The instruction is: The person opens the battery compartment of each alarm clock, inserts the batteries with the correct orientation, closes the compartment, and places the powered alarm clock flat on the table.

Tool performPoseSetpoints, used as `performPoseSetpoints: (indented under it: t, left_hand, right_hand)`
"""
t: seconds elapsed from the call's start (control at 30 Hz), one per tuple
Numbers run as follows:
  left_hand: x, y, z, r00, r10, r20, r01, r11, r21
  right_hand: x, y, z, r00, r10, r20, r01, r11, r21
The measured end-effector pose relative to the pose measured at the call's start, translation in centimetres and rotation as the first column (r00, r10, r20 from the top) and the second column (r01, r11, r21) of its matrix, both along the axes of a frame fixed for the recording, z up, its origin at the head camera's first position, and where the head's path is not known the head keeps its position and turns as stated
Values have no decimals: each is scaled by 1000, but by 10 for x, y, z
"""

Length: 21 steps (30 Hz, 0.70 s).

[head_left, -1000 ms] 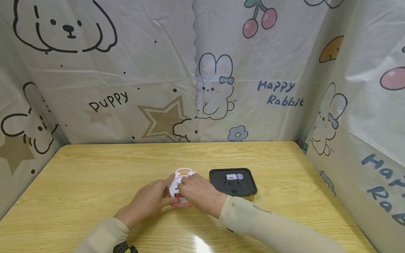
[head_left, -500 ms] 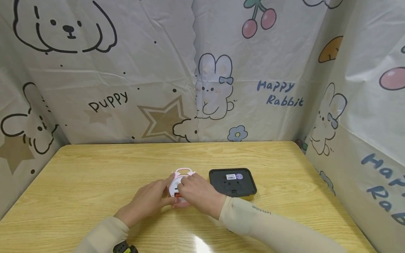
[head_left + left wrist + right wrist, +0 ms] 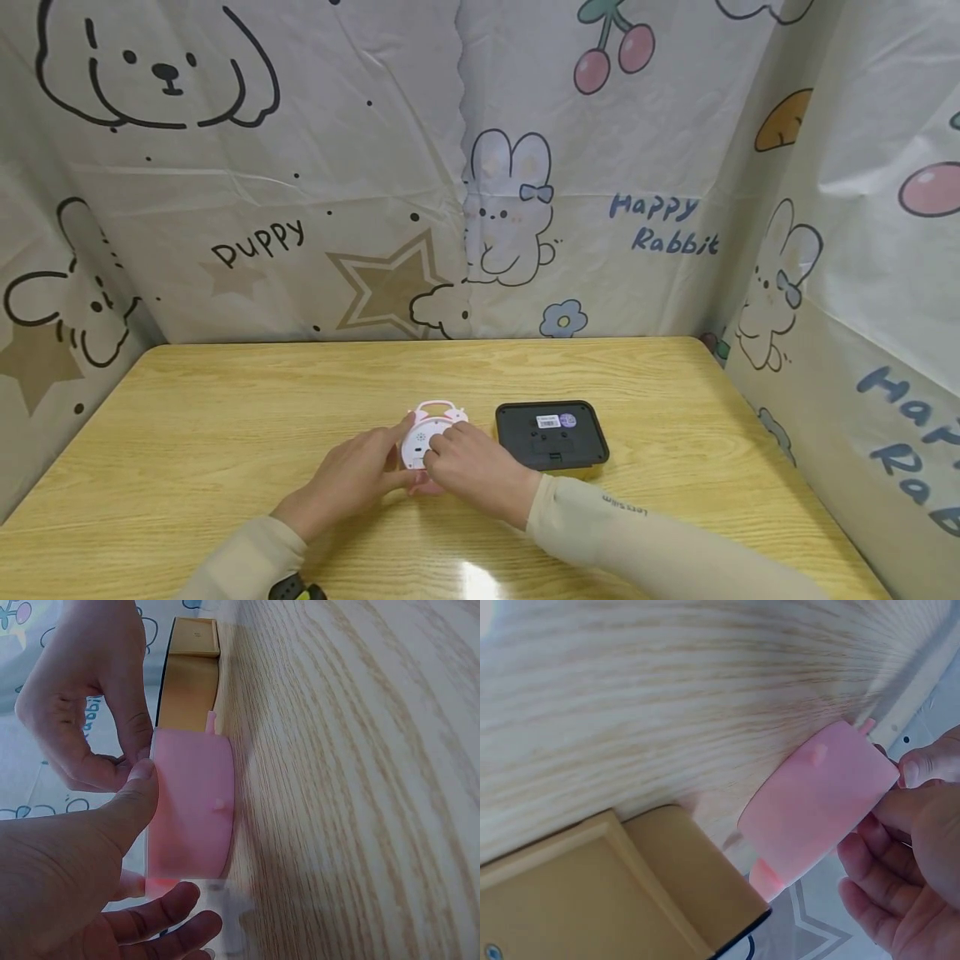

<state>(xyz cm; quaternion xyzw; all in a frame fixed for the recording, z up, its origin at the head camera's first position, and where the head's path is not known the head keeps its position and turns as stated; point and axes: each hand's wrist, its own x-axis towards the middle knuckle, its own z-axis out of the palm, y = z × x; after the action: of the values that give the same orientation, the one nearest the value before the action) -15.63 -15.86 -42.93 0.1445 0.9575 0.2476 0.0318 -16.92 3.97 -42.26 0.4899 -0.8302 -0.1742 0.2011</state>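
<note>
A small pink alarm clock (image 3: 421, 440) lies face down on the table, its white back and bell handle showing in the head view. My left hand (image 3: 358, 469) grips its left side, with the thumb at the lower back edge, seen in the left wrist view beside the pink casing (image 3: 191, 802). Over the right part of the back sits my right hand (image 3: 480, 468), fingers curled and fingertips right at the surface. Thumb and forefinger come together there in the left wrist view; I cannot tell whether they pinch something small. The right hand hides the lower right of the back.
A yellow device with a black back panel (image 3: 551, 433), bearing a barcode label and a round purple sticker, lies just right of the clock. The wooden table (image 3: 247, 400) ends at a printed cloth backdrop (image 3: 360, 167), which also hangs along both sides.
The orange-red battery seen in the clock's back earlier no longer shows; that strip now looks pale. My right hand has shifted slightly down and right, while the left keeps its grip.
</note>
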Motion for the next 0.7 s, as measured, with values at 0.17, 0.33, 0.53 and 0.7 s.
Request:
performPoseSetpoints:
  t: [0.17,0.33,0.53,0.7]
  left_hand:
    - [-1,1,0,1000,7,4,-7,1000,-1]
    - [-1,1,-2,1000,6,4,-6,1000,-5]
    - [-1,1,-2,1000,8,0,-8,1000,-4]
    - [-1,1,-1,1000,8,9,-8,1000,-1]
  right_hand:
    - [0,2,-2,999,20,-25,-21,999,-24]
    - [0,2,-4,998,35,-45,-37,998,-45]
    - [0,1,-2,999,31,-40,-32,999,-37]
    - [0,-1,1,1000,18,4,-18,1000,-4]
